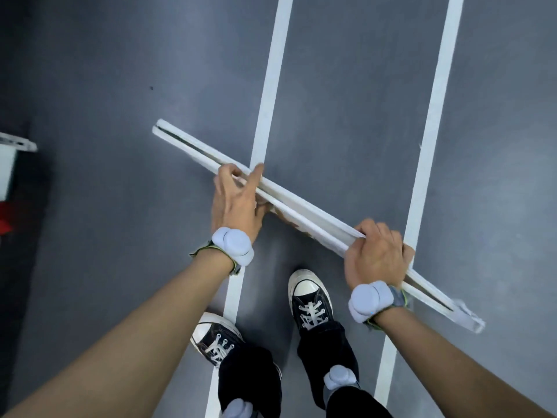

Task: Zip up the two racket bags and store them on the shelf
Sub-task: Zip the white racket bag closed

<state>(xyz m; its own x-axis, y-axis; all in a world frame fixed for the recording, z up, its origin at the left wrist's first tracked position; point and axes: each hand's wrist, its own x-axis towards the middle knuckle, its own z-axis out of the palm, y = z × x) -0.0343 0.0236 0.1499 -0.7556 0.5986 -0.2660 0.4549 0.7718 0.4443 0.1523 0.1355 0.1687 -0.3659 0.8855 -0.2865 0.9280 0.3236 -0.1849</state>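
I hold a long white racket bag (304,211) edge-up over the floor, running from upper left to lower right. A dark slit runs along its top edge between two white lips, so the bag looks unzipped there. My left hand (238,200) pinches the edge near the bag's middle, thumb and fingers on either side. My right hand (376,251) is wrapped around the bag nearer its lower right end, where a white strap or tab (468,316) hangs out. A second bag and the shelf are out of sight.
Grey sports floor with two white painted lines (271,86) (440,86) running away from me. My two black sneakers (310,300) stand below the bag. At the left edge sits a white frame or box (12,152) with something red (4,221) under it.
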